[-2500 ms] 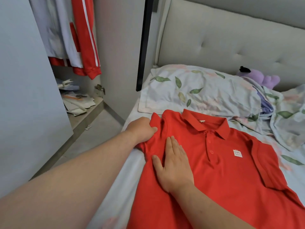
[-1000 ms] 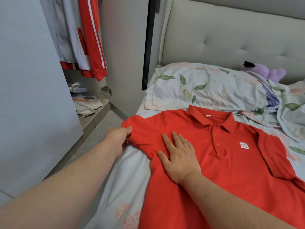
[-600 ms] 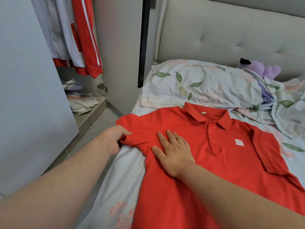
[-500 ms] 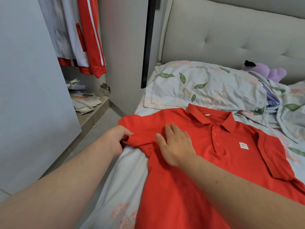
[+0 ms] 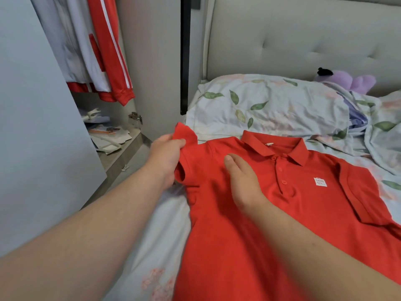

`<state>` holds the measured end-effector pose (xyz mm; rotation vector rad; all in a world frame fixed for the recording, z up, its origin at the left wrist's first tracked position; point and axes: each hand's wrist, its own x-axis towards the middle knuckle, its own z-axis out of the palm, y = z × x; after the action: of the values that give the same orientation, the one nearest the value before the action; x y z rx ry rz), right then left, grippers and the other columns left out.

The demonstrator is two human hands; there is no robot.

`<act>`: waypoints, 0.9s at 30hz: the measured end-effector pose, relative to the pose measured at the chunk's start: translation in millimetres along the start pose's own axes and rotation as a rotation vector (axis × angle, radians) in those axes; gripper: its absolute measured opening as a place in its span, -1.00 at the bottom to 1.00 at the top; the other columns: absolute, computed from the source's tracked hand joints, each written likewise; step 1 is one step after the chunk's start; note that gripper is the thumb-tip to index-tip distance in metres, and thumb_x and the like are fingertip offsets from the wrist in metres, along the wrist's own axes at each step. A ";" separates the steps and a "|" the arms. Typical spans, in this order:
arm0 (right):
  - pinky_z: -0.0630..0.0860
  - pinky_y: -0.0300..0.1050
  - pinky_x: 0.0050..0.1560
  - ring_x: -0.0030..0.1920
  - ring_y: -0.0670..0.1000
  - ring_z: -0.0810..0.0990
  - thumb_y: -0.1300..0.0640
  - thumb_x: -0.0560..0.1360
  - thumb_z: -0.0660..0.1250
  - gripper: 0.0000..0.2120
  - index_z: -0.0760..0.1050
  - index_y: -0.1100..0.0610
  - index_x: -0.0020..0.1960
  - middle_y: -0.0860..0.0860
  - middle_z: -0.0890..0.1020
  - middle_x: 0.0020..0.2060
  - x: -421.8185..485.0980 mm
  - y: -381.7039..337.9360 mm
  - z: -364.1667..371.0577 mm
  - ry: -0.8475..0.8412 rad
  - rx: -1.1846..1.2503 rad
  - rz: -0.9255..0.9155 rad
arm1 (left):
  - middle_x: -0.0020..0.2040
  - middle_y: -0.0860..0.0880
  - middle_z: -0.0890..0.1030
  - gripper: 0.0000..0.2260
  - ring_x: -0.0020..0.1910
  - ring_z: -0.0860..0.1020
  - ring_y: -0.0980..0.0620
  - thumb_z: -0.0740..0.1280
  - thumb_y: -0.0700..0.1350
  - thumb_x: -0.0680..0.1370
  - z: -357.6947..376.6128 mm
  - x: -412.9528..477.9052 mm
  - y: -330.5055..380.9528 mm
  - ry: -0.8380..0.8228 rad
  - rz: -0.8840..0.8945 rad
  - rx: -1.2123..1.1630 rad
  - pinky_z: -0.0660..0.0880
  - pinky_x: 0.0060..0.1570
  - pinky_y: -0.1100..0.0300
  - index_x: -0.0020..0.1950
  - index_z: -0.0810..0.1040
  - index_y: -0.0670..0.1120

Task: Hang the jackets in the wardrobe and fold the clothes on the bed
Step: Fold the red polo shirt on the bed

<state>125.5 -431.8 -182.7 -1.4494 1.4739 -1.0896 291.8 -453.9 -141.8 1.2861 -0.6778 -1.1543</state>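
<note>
A red polo shirt (image 5: 293,203) lies face up on the bed (image 5: 156,240), collar toward the pillow, a small white logo on its chest. My left hand (image 5: 166,157) pinches the shirt's left sleeve and holds it lifted off the sheet, its cuff standing up above my fingers. My right hand (image 5: 243,181) lies edge-on against the shirt's chest just left of the button placket, fingers together and pointing toward the collar. In the open wardrobe at the upper left, red and white jackets (image 5: 95,51) hang.
A leaf-print pillow (image 5: 271,107) and rumpled bedding (image 5: 382,131) lie behind the shirt, with a purple plush toy (image 5: 351,82) against the padded headboard (image 5: 303,38). The wardrobe door (image 5: 32,127) stands open at left; papers (image 5: 108,135) clutter its bottom shelf. A narrow floor gap separates bed and wardrobe.
My left hand has raised the sleeve from flat on the bed edge and brought it toward the shirt's body. My right hand has turned from flat palm onto its edge.
</note>
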 end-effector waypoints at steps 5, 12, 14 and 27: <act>0.64 0.10 0.02 -0.03 0.15 0.69 -0.32 0.42 0.35 -0.31 0.54 0.18 0.31 0.14 0.68 0.08 -4.3 -19.1 -15.7 -0.240 0.742 0.368 | -0.23 -0.06 0.66 -0.84 -0.29 0.63 0.02 0.37 0.01 0.55 57.2 -26.5 -6.3 -0.225 -0.045 0.127 0.60 -0.37 0.14 -0.12 0.61 -0.06; 0.42 -0.05 -0.07 0.08 0.26 0.60 0.27 0.45 0.29 -0.78 0.45 0.24 0.09 0.23 0.61 0.05 -1.4 13.1 -30.0 0.189 -0.395 0.233 | 0.55 -0.11 0.31 -0.59 0.54 0.23 -0.08 0.11 -0.06 0.68 37.0 -24.3 -71.9 -0.430 0.463 1.342 0.13 0.48 0.10 0.53 0.34 -0.09; 0.41 -0.02 0.05 0.17 0.26 0.54 0.21 0.47 0.30 -0.55 0.37 0.20 0.34 0.22 0.54 0.19 -13.8 19.5 -30.1 0.209 -0.545 -0.011 | 0.61 -0.10 0.14 -0.52 0.59 0.07 -0.08 0.03 0.03 0.69 31.7 -23.7 -83.4 -0.429 0.534 1.547 0.00 0.52 0.03 0.60 0.17 -0.07; -0.26 0.20 0.55 0.61 0.18 -0.16 -0.21 0.65 -0.17 -0.37 -0.17 0.01 0.63 0.19 -0.10 0.61 -27.9 41.4 -37.2 -0.250 -1.087 -0.024 | 0.64 -0.13 -0.11 -0.38 0.61 -0.11 -0.04 -0.06 0.16 0.65 31.1 -45.5 -90.2 -0.292 0.434 1.594 -0.11 0.57 -0.02 0.63 -0.07 -0.11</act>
<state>78.1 -402.8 -210.7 -2.1957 1.9514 -0.0048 224.0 -413.6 -212.2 2.0315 -2.2054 -0.2484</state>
